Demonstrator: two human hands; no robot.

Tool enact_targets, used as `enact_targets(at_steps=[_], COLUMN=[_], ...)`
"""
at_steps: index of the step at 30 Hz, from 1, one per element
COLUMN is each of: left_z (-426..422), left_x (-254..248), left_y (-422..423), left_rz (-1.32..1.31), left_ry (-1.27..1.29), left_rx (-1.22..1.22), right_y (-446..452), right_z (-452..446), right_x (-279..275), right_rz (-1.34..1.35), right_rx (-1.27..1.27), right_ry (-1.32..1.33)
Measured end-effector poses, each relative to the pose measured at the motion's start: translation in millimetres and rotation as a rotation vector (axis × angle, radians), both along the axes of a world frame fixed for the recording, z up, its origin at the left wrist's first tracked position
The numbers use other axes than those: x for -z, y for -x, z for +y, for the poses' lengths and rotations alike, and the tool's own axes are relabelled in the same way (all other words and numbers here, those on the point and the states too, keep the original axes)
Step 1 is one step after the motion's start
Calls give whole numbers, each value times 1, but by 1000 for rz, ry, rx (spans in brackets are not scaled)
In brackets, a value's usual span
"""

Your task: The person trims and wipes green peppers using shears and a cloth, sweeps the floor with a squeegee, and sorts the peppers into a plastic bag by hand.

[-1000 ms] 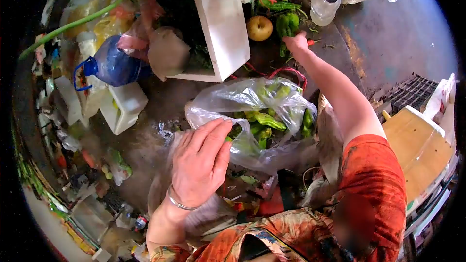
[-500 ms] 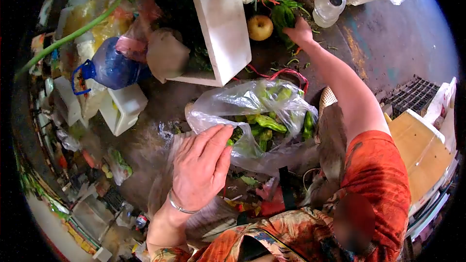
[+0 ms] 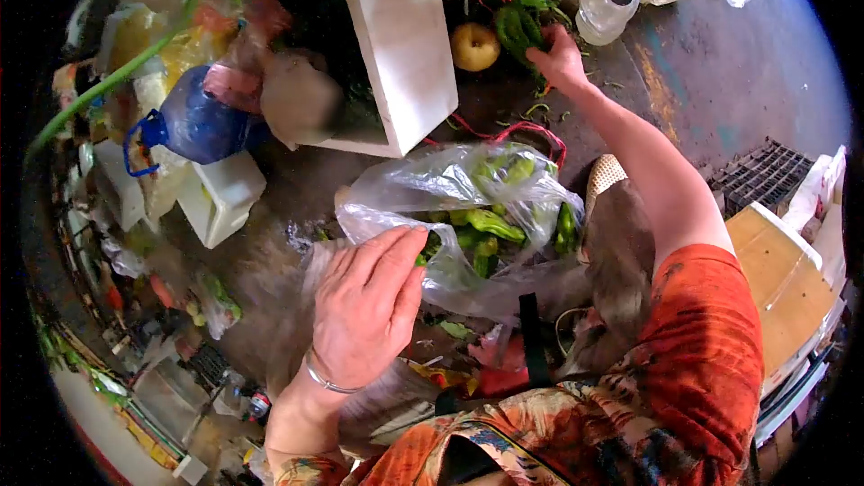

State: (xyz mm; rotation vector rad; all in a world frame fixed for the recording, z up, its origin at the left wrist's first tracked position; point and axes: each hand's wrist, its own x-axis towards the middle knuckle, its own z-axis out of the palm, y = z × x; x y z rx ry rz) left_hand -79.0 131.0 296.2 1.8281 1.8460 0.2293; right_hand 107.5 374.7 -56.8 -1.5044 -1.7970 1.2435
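An open clear plastic bag (image 3: 387,202) lies in front of me with several green peppers (image 3: 490,227) inside. My left hand (image 3: 364,292), wearing a bracelet, is at the bag's left edge, back up and fingers pressed together. A bit of green shows by its fingertips; what lies under the fingers is hidden. Reaching far forward, my right hand (image 3: 560,58) closes on a bunch of long green peppers (image 3: 519,29) on the floor. Its fingertips are partly behind them.
A round yellowish fruit (image 3: 475,47) sits left of the peppers, beside a white foam box (image 3: 409,63). A clear bottle (image 3: 607,11) stands right of my right hand. A blue jug (image 3: 202,117) is at the left, a black crate (image 3: 760,175) at the right.
The view has shifted slightly, moving the scene a little left. My right hand stays at the peppers on the floor, and my left hand remains at the bag's edge.
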Motion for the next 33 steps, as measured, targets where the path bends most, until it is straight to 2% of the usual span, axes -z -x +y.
enact_targets(at_steps=[2,3,5,8,9,11,15,17,18,19,21,22,25,26,29,33], left_z=[-1,-1,-1,-2,-2,-1,-1,-3,-4,-4,-7,-8,-18,-21,-31,-39], left_x=[0,1,3,5,5,4,1,1,1,1,2,3,10,12,18,19], left_y=[-2,-2,-2,-1,-1,-1,-1,-2,-2,-3,-4,-4,-6,-7,-9,-8], left_rz=[-11,-13,-15,2,5,5,6,10,14,18,44,75,96,97,106,137], left_ry=[25,27,30,11,10,10,50,48,63,76,119,161,243,238,266,315], left_rx=[-14,-7,4,49,41,29,-11,-6,3,13,68,123,209,211,284,338], right_y=[3,7,20,40,42,40,7,-19,-26,-30,-36,-37,-37,-40,-46,-67], right_z=[8,17,44,69,67,59,32,19,15,5,-19,-25,-38,-41,-40,-46], right_x=[-9,-10,-3,9,4,-14,-5,11,10,5,-4,-2,-14,-16,-17,-14], right_rz=[183,180,-145,-187,-187,-69,-89,-291,-541,-544,-707,-678,-832,-860,-898,-865], right_rx=[-43,-42,-101,-107,-107,-171,-102,-265,-462,-460,-665,-714,-786,-783,-768,-758], right_ry=[-135,-131,-355,-466,-466,-256,-269,-431,-244,-243,-470,-386,-353,-413,-345,-398])
